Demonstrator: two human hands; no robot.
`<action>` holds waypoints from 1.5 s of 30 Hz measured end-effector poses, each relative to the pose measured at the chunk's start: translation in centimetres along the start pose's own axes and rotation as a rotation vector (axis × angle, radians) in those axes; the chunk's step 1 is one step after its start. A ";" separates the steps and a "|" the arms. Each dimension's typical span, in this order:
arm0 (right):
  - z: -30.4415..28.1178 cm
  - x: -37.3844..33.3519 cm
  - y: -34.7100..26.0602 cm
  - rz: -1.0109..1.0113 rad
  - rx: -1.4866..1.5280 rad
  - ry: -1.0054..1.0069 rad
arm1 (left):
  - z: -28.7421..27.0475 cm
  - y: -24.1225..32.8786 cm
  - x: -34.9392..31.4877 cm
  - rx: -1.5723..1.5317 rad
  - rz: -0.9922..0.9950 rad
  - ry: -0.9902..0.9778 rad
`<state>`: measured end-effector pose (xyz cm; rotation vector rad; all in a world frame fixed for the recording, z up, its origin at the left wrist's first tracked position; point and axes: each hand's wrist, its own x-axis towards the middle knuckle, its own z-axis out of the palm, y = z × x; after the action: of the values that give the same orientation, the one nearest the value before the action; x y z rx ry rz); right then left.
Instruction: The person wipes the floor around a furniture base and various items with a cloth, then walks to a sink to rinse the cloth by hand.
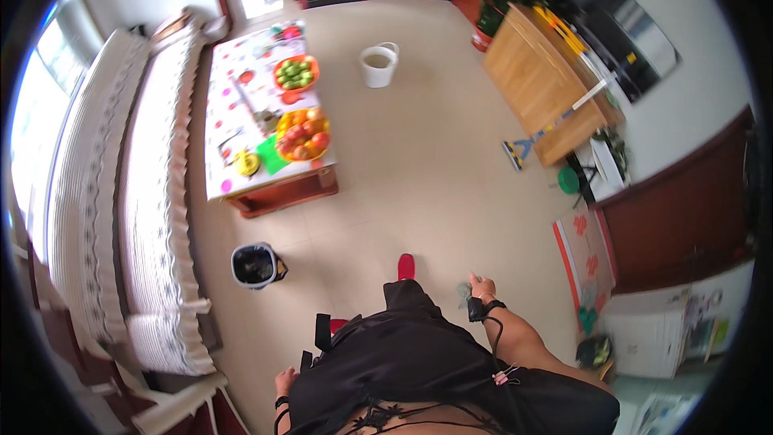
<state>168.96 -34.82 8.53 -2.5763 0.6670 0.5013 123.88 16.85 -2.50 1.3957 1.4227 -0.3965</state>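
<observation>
My right hand (482,287) is stretched out ahead and to the right, above the tiled floor. Its fingers are closed on a crumpled grey-green cloth (465,296), which hangs at the hand's left side. A black band with a small dark device and a cable sits on that wrist. Low at my left hip is my left hand (285,381), partly hidden by my dark clothing, so its fingers cannot be made out well. Nothing shows in it. One red shoe (407,267) is forward on the floor, the other mostly covered by the clothing.
A table (278,187) at left bears a bowl of red and orange fruit (303,135) and a basket of green fruit (295,74). A bin (256,265) stands nearby, a white bucket (378,64) farther off. A mop (527,145) leans on the wooden cabinet (527,72). A sofa (145,193) lines the left.
</observation>
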 end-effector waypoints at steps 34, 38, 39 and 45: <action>-15.2 47.2 -14.3 0.656 0.471 -0.108 | 36.2 84.5 24.0 0.069 0.100 -0.615; -15.4 52.2 -17.0 0.578 0.583 0.011 | 47.3 106.4 21.0 0.139 0.229 -0.320; -15.6 54.1 -18.2 0.543 0.491 -0.066 | 48.9 110.6 20.9 0.156 0.286 -0.334; -14.9 71.2 -22.6 0.215 0.092 -0.129 | 56.6 124.8 25.5 0.130 0.430 -0.415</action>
<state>242.58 -50.45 -3.15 -2.3765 0.9036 0.6828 262.94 17.01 6.67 1.5687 0.7479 -0.4690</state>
